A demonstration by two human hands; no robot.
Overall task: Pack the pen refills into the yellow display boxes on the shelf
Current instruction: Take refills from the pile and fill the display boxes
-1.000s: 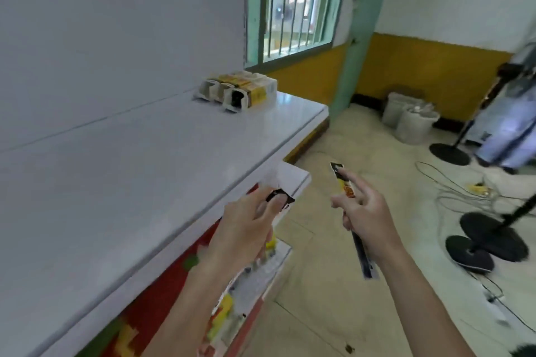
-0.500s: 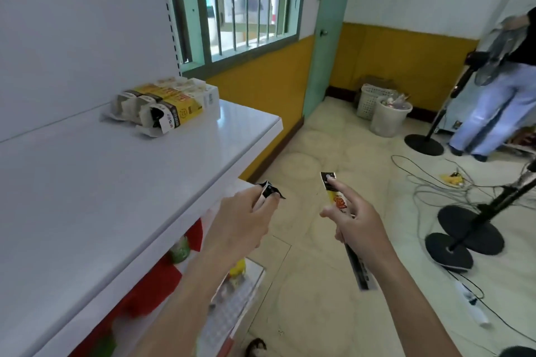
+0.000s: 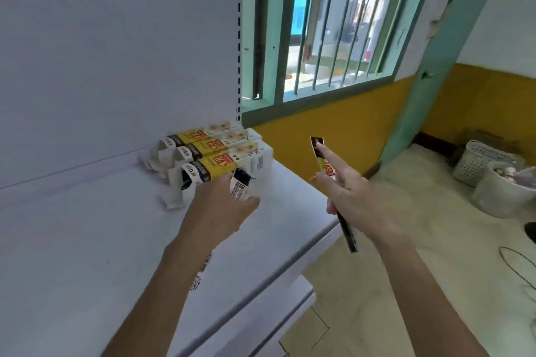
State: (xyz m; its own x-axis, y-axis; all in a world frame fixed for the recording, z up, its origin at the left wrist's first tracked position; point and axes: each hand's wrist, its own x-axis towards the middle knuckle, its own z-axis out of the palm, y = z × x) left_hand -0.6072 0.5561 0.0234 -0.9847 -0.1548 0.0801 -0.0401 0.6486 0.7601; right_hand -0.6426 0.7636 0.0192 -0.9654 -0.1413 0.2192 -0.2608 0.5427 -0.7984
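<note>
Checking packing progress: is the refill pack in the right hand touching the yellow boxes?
Apart. Head view shows clear gap between the refill pack and yellow boxes.

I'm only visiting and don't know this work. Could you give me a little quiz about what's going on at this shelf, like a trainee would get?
1. True or false: the right hand is empty.
2. Which hand is nearer the yellow display boxes? A) the left hand B) the right hand
3. How many yellow display boxes lie on the white shelf?

Key:
1. False: it holds a pen refill pack.
2. A
3. Three
</note>
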